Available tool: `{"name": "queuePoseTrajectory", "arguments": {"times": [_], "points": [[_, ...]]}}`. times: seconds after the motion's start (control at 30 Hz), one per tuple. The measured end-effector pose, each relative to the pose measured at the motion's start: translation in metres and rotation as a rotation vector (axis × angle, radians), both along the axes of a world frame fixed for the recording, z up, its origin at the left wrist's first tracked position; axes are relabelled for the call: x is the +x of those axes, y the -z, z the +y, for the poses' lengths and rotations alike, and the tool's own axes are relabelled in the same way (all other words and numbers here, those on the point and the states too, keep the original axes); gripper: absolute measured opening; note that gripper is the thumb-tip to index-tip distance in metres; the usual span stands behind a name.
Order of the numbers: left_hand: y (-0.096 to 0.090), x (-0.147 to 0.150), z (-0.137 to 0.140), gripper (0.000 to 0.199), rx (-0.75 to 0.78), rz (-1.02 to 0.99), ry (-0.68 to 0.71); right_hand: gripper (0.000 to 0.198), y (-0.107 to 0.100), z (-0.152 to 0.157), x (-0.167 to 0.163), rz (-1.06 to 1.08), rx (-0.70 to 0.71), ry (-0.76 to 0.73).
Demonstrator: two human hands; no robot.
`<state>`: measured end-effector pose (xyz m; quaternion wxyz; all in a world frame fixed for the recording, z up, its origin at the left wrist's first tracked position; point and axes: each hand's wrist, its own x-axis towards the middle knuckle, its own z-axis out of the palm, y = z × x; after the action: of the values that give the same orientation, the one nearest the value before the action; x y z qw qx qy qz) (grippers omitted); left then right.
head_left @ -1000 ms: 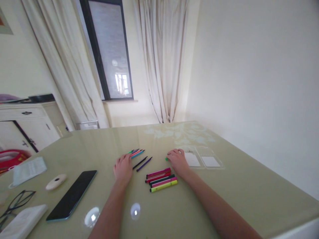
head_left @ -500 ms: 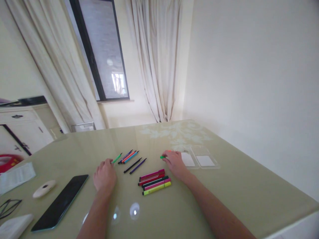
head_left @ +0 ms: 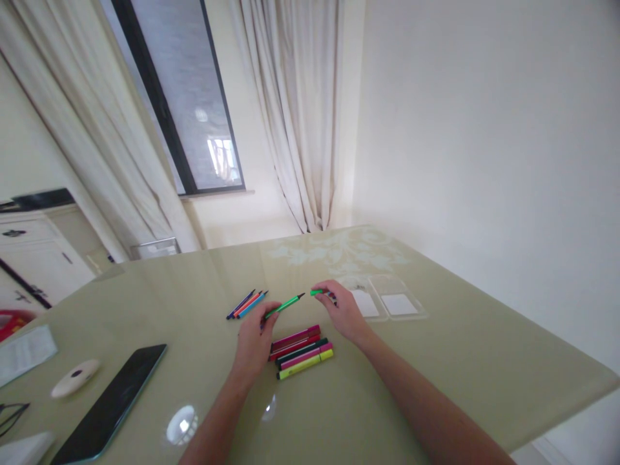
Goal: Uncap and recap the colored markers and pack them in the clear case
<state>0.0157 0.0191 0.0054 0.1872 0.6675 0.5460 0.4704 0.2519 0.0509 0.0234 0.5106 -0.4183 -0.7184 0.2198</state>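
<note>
My left hand (head_left: 256,339) grips an uncapped green marker (head_left: 287,305), its dark tip pointing right. Between the thumb and fingers of my right hand (head_left: 341,309) is a green marker cap (head_left: 316,292), a short gap away from that tip. Below the hands lies a row of capped markers: dark red (head_left: 303,334), red, dark green, pink and yellow (head_left: 307,365). Left of my left hand, uncapped markers in dark blue (head_left: 241,304), orange and light blue (head_left: 252,304) lie side by side. My left hand hides the spot where two dark uncapped markers lay.
An open clear plastic case (head_left: 420,309) with white paper inserts lies behind my right hand. On the left are a black phone (head_left: 113,402), a white oval object (head_left: 76,378), a pale folded sheet (head_left: 26,354) and dark-framed glasses (head_left: 12,418). A wall borders the table's right side.
My left hand has lifted the green marker and carried it right, toward the cap in my right hand. My right hand has stayed nearly in place. The view has shifted slightly.
</note>
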Motion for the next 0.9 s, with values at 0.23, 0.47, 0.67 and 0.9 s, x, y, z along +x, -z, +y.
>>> {"name": "queuePoseTrajectory", "arguments": {"times": [0.23,0.47,0.67,0.9], "points": [[0.0001,0.0103,-0.0035,0.028,-0.005,-0.003,0.055,0.014,-0.0007,-0.0031,-0.0039,-0.029,-0.021,-0.092],[-0.0029,0.0028,-0.0013,0.028,0.000,-0.032,0.030,0.016,-0.0010,0.0017,0.0046,0.006,-0.023,-0.037],[-0.0060,0.0090,-0.0055,0.028,-0.002,-0.037,0.056,0.019,-0.0025,-0.0004,0.0045,-0.015,-0.056,-0.120],[-0.0034,0.0083,-0.0070,0.033,-0.125,-0.112,0.031,0.016,-0.0042,-0.0037,0.0024,-0.066,-0.123,-0.133]]}}
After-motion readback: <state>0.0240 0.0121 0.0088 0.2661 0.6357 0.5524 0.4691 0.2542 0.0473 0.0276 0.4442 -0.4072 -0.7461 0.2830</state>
